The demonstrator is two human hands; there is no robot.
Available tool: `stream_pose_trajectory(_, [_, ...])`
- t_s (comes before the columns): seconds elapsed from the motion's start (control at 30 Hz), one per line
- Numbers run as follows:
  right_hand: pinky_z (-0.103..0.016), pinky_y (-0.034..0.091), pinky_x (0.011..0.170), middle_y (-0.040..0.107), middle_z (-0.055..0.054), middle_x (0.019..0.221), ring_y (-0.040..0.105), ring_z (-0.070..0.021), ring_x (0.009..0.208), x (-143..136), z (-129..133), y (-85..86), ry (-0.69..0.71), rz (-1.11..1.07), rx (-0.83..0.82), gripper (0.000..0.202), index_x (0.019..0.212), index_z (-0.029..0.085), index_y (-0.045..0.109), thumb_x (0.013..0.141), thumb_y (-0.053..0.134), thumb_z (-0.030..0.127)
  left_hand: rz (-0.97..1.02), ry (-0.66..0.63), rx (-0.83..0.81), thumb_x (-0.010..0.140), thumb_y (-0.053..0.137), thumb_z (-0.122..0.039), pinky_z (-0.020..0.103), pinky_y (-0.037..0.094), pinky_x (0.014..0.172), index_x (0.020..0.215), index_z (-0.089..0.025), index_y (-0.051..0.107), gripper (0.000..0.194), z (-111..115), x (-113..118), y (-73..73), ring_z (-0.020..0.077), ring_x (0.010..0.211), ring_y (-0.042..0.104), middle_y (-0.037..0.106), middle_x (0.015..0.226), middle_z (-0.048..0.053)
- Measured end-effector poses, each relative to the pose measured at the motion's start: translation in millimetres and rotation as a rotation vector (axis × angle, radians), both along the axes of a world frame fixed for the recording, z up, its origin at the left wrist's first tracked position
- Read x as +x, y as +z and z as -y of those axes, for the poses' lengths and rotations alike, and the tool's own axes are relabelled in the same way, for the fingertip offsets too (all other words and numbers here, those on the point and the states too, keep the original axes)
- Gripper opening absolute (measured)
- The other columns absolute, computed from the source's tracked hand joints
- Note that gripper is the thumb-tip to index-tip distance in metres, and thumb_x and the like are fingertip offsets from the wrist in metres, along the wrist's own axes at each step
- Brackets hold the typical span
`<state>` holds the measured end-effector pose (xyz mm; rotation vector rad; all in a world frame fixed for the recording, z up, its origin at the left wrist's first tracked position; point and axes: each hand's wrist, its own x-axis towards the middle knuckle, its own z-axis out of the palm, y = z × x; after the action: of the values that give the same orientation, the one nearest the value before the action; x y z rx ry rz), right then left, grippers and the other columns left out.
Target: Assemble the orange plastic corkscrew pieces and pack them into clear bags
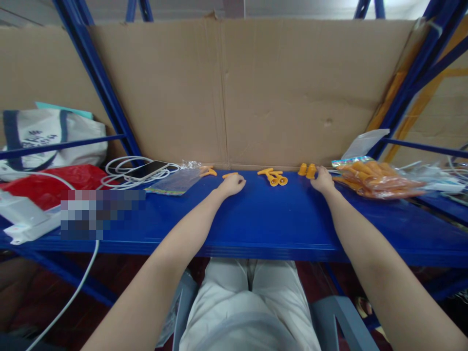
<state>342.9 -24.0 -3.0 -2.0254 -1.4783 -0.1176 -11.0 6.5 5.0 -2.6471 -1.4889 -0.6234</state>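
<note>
- Hands reach to the far edge of a blue shelf (256,229), where small orange plastic parts lie in a loose row against a cardboard backing (292,97).
- Left hand (231,185) rests knuckles up with fingers curled over a flat orange piece (230,175); whether it actually grips the piece cannot be told, since the fingers hide it.
- Right hand (322,180) lies with fingers narrowly bent, its tips touching a pair of orange caps (307,170) that stand upright just to its left.
- Between the two hands sits a small cluster of orange T-shaped parts (273,177), apart from both and untouched.
- A clear bag of more orange parts (376,179) lies to the right of the right hand, near enough to serve as the supply.
- Another orange part (207,171) and an empty clear bag (177,181) lie left of the left hand.
- Farther left, a phone (148,169) rests on coiled white cable (120,176), beside a red bag (51,185) and a white tote (47,136).
</note>
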Motion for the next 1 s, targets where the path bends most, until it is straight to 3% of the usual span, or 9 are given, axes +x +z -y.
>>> stream_pose_trajectory(0.13, [-0.048, 0.036, 0.109, 0.029, -0.02, 0.161, 0.038, -0.034, 0.142, 0.5, 0.0, -0.1, -0.011, -0.042, -0.094, 0.059, 0.151, 0.014, 0.037, 0.093, 0.049, 0.021, -0.006, -0.149, 0.021, 0.093, 0.049, -0.024, 0.029, 0.051, 0.077, 0.08, -0.016, 0.072, 0.028, 15.5, 16.4, 3.2, 0.0206, 0.081, 0.069, 0.074, 0.082, 0.007])
stream_pose_trajectory(0.27, [-0.052, 0.037, 0.11, 0.024, -0.015, 0.164, 0.035, -0.0351, 0.143, -1.8, -0.2, 0.4, -0.027, 0.011, -0.151, 0.068, 0.155, 0.019, 0.031, 0.09, 0.051, 0.024, 0.058, -0.272, 0.07, 0.09, 0.05, -0.019, 0.03, 0.052, 0.083, 0.09, -0.015, 0.074, 0.024, 26.7, 28.9, 4.7, 0.0205, 0.088, 0.07, 0.076, 0.097, 0.009])
stream_pose_trajectory(0.4, [-0.055, 0.04, 0.109, 0.024, -0.012, 0.165, 0.036, -0.0354, 0.143, -3.9, -1.7, 0.7, -0.022, 0.098, -0.2, 0.072, 0.156, 0.022, 0.03, 0.087, 0.051, 0.025, 0.103, -0.304, 0.106, 0.087, 0.053, -0.014, 0.032, 0.053, 0.089, 0.096, -0.016, 0.074, 0.023, 26.8, 28.8, 4.3, 0.0209, 0.096, 0.07, 0.076, 0.102, 0.008])
stream_pose_trajectory(0.53, [-0.053, 0.04, 0.109, 0.026, -0.017, 0.163, 0.037, -0.0362, 0.142, -5.0, -4.1, -0.4, 0.002, 0.136, -0.215, 0.07, 0.154, 0.015, 0.033, 0.086, 0.049, 0.024, 0.132, -0.296, 0.126, 0.088, 0.053, -0.013, 0.032, 0.053, 0.091, 0.098, -0.016, 0.075, 0.024, 22.9, 25.0, 3.2, 0.0205, 0.098, 0.07, 0.075, 0.103, 0.008])
stream_pose_trajectory(0.73, [-0.059, 0.045, 0.098, 0.045, -0.023, 0.145, 0.046, -0.0398, 0.13, -7.0, -1.3, -2.3, 0.022, 0.233, -0.076, 0.063, 0.147, 0.015, 0.041, 0.084, 0.048, 0.02, 0.102, -0.212, 0.126, 0.088, 0.05, -0.013, 0.033, 0.054, 0.092, 0.101, -0.018, 0.075, 0.028, 16.4, 21.6, 0.7, 0.0203, 0.099, 0.068, 0.073, 0.105, 0.008])
stream_pose_trajectory(1.0, [-0.046, 0.045, 0.094, 0.047, -0.028, 0.134, 0.048, -0.0367, 0.122, -16.8, 8.5, 4.2, -0.017, 0.377, -0.112, 0.049, 0.135, 0.003, 0.051, 0.089, 0.042, 0.017, -0.027, 0.091, -0.045, 0.089, 0.05, -0.014, 0.04, 0.047, 0.105, 0.118, -0.024, 0.071, 0.037, 8.0, 9.9, -5.2, 0.0245, 0.124, 0.057, 0.063, 0.133, 0.007])
